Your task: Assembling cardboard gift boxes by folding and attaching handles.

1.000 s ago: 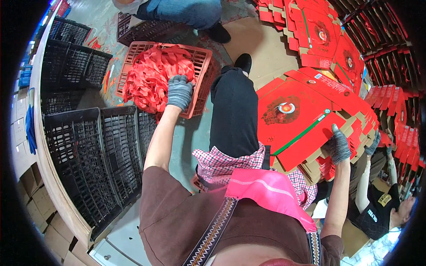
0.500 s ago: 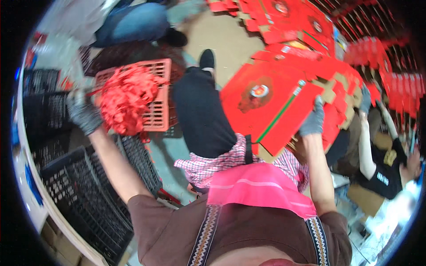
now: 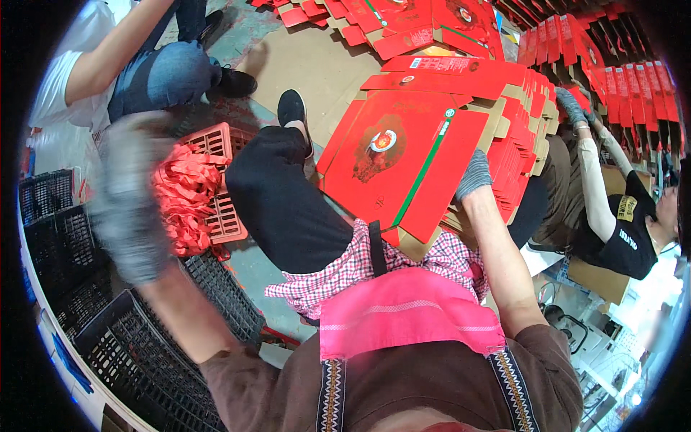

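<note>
My right hand [image 3: 475,175], in a grey knit glove, grips the right edge of a flat red carton [image 3: 428,140] with a green stripe and a round emblem. The carton lies tilted in front of my knees, on a stack of similar cartons [image 3: 509,147] whose brown flaps show. My left hand [image 3: 129,205], also gloved, is raised at the left and smeared by motion. Its fingers cannot be made out, nor whether anything is in them. Close to it, a coral plastic basket [image 3: 229,209] holds a heap of red ribbon-like strips [image 3: 188,191].
Black plastic crates [image 3: 137,353] stand at my left. A person in jeans [image 3: 169,75] is at the far left. On the right, another person's gloved hand [image 3: 571,106] reaches to red cartons. More flat cartons [image 3: 403,25] lie ahead, beside brown cardboard [image 3: 288,61] on the floor.
My left hand has come up and nearer from beside the basket. My right hand stays on the carton. The view has shifted, and the person at far left now shows an arm.
</note>
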Action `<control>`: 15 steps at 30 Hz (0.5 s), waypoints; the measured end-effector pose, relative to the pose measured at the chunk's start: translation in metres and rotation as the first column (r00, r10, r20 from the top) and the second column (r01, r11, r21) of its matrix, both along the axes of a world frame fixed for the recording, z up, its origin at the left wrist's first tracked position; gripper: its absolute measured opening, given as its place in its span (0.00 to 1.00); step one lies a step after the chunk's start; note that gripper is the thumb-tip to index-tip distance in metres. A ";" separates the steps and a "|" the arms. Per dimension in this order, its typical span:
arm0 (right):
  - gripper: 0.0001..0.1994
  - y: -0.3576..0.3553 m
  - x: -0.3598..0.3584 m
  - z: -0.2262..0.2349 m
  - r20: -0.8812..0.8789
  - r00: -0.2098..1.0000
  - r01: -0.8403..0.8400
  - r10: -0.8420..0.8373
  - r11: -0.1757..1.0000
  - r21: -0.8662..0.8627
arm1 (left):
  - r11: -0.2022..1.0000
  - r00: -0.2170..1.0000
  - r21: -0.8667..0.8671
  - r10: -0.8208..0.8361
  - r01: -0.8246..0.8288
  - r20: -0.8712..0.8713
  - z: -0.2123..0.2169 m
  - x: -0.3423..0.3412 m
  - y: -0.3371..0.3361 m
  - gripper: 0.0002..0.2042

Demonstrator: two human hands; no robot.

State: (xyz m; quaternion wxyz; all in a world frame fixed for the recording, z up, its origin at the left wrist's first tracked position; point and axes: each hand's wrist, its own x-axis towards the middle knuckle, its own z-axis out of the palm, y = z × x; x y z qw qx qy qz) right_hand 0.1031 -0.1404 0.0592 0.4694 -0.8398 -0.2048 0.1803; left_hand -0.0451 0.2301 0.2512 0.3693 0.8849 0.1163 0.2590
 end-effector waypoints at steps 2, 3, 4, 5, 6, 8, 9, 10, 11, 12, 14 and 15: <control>0.13 -0.020 0.000 -0.009 -0.091 0.994 0.074 -0.060 0.984 0.160 | 0.880 0.956 -0.444 -0.255 0.167 -0.146 -0.052 0.043 -0.071 0.07; 0.13 -0.018 0.000 -0.017 -0.094 0.994 0.066 -0.051 0.984 0.164 | 0.903 0.939 -0.371 -0.295 0.215 -0.176 -0.075 0.051 -0.097 0.07; 0.13 -0.015 -0.001 -0.020 -0.393 0.915 0.289 -0.090 0.826 0.483 | 0.869 0.880 -0.247 -0.463 0.428 -0.105 -0.106 0.064 -0.112 0.06; 0.14 -0.013 -0.001 -0.023 -0.655 0.756 0.554 -0.005 0.538 0.635 | 0.798 0.884 -0.532 -0.432 0.282 -0.179 -0.132 0.077 -0.137 0.07; 0.14 -0.013 -0.002 -0.021 -0.653 0.757 0.555 -0.015 0.542 0.631 | 0.767 0.907 -0.588 -0.402 0.257 -0.129 -0.160 0.092 -0.159 0.09; 0.15 -0.002 -0.005 -0.008 -0.824 0.555 0.808 -0.119 0.316 0.498 | 0.747 0.880 -0.615 -0.441 0.251 -0.175 -0.202 0.114 -0.184 0.10; 0.15 0.028 -0.011 0.031 -0.849 0.378 0.919 -0.369 0.258 0.297 | 0.712 0.847 -0.661 -0.485 0.237 -0.218 -0.220 0.123 -0.193 0.11; 0.15 0.016 -0.009 0.017 -0.841 0.381 0.920 -0.384 0.246 0.304 | 0.730 0.813 -0.653 -0.496 0.202 -0.304 -0.230 0.134 -0.206 0.11; 0.14 -0.003 -0.009 -0.010 -0.833 0.450 0.883 -0.322 0.299 0.362 | 0.747 0.769 -0.642 -0.509 0.170 -0.388 -0.240 0.143 -0.218 0.11; 0.13 -0.012 -0.007 -0.026 -0.823 0.514 0.835 -0.241 0.359 0.417 | 0.719 0.729 -0.677 -0.548 0.159 -0.410 -0.257 0.150 -0.223 0.11; 0.12 -0.006 -0.012 -0.032 -0.833 0.486 0.850 -0.262 0.362 0.382 | 0.727 0.722 -0.656 -0.564 0.203 -0.401 -0.270 0.155 -0.226 0.11; 0.11 -0.002 -0.016 -0.035 -0.844 0.460 0.861 -0.275 0.369 0.350 | 0.738 0.718 -0.630 -0.573 0.242 -0.395 -0.276 0.157 -0.227 0.10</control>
